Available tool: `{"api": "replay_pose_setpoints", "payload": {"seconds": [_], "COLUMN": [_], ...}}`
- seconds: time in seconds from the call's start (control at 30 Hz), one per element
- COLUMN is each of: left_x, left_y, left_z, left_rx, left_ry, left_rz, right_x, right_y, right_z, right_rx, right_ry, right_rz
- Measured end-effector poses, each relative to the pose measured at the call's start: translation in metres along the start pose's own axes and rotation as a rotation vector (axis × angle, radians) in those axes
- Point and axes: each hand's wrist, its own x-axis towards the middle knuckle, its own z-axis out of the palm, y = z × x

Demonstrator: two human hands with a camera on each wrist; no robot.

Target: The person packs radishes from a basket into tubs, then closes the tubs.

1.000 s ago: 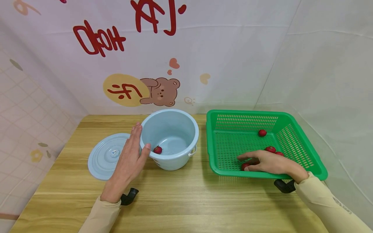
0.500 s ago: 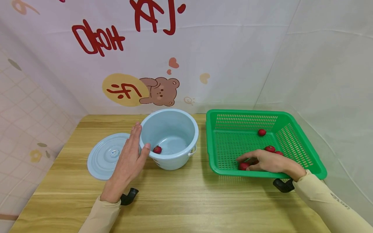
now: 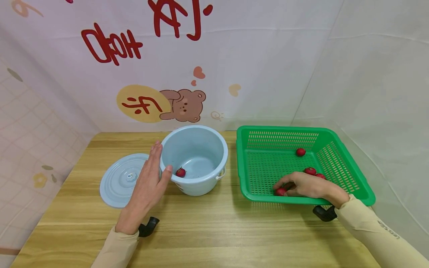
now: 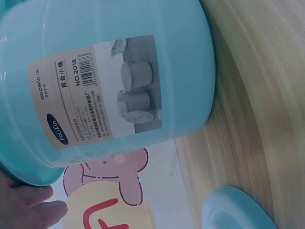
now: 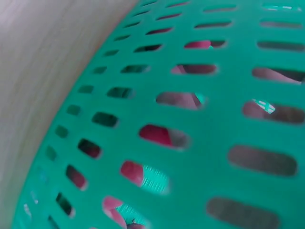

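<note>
green plastic basket (image 3: 284,129) on my right | light-blue bucket (image 3: 197,187), left grip (image 3: 148,184) straight-fingered at its rim | right grip (image 3: 301,185) pinching a red fruit (image 3: 280,191) by the basket's near wall | probably light, bruises easy imo, so sides, gently

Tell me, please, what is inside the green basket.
The basket shows four red fruits: one at the back, two close together beyond the right hand, one in its grip. Anything else under the hand is hidden.
</note>
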Motion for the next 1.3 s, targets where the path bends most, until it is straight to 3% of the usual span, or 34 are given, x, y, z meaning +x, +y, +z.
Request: {"api": "replay_pose_setpoints", "payload": {"seconds": [0.17,0.37,0.57,0.9,1.13,1.3], "left_x": [0.0,-0.001,-0.001,0.0,-0.001,0.0], "left_y": [-0.001,-0.001,-0.001,-0.002,-0.002,-0.001], "left_z": [0.0,0.001,0.001,0.003,0.003,0.004], "left_rx": [-0.003,-0.014,-0.01,-0.01,-0.014,-0.008], "left_ry": [0.006,0.005,0.007,0.033,0.036,0.032], "left_rz": [0.013,0.011,0.01,0.037,0.036,0.037], "right_x": [-0.002,-0.011,-0.018,-0.028,-0.033,-0.034], "right_y": [0.0,-0.004,-0.01,-0.028,-0.042,-0.051], "right_z": [-0.001,0.0,0.003,0.007,0.009,0.011], "right_rx": [-0.049,-0.15,-0.208,-0.199,-0.11,-0.085], "right_ry": [0.034,0.155,0.261,0.414,0.471,0.501], "right_rz": [-0.024,0.01,-0.011,-0.031,0.002,-0.032]}}
